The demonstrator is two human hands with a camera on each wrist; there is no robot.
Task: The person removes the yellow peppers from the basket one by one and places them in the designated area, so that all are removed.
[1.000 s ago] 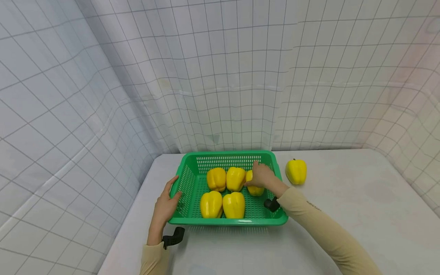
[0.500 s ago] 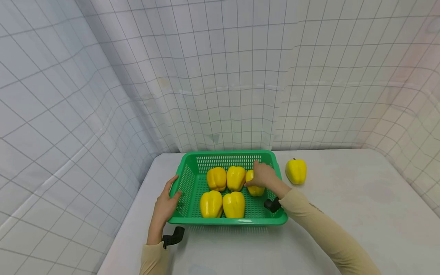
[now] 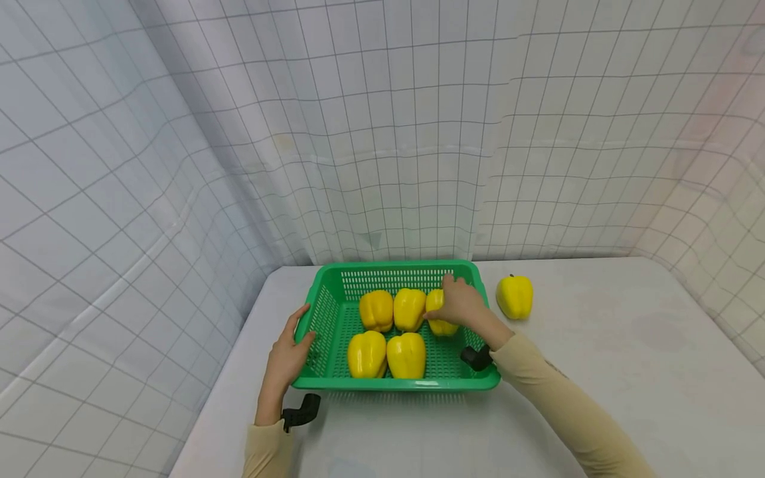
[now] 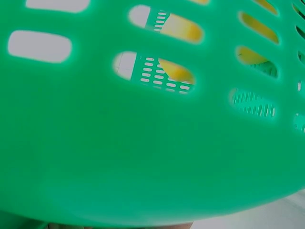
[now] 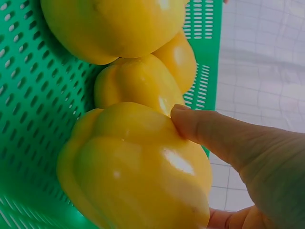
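Note:
A green perforated plastic basket (image 3: 394, 384) holds several yellow bell peppers in two rows. My left hand (image 3: 287, 360) grips its left rim, thumb on the inner side and fingers along the outside. At the right end of the back row, my right hand (image 3: 465, 307) holds a yellow bell pepper (image 3: 442, 328) between thumb and fingers. The right wrist view shows the thumb on top of this bell pepper (image 5: 138, 171) and fingertips at its far side, with other peppers (image 5: 138, 81) close by. In the left wrist view the basket wall (image 4: 143, 143) hides most of the left hand.
Another yellow bell pepper (image 3: 515, 297) lies on the white table (image 3: 621, 345), to the right of the basket. Gridded white curtains (image 3: 394, 133) hang behind and at both sides. Black wrist-camera mounts (image 3: 303, 411) sit at the wrists, the right one over the basket's right side.
My right hand and the bell pepper in it have shifted slightly toward the back of the basket and a little left. The left hand and the basket have stayed put.

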